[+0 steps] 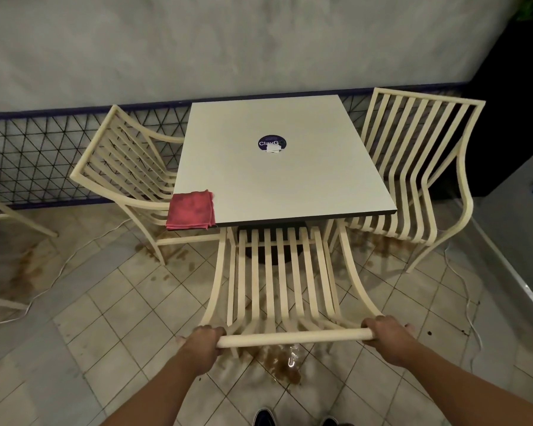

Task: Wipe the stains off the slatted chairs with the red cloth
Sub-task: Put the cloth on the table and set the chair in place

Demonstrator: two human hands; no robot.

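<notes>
A cream slatted chair [277, 272] stands right in front of me, its seat tucked under the white square table [283, 186]. My left hand [203, 342] grips the left end of its top rail and my right hand [385, 333] grips the right end. The folded red cloth [191, 210] lies on the table's near left corner, hanging slightly over the edge. A second slatted chair [126, 167] stands at the table's left side and a third slatted chair [419, 167] at its right.
Brown wet stains [280, 361] mark the tiled floor under the near chair and by the other chairs' legs. A white cable [59, 272] runs across the floor at left. A dark lattice fence [28, 155] and grey wall stand behind. My shoes [265, 418] show at the bottom.
</notes>
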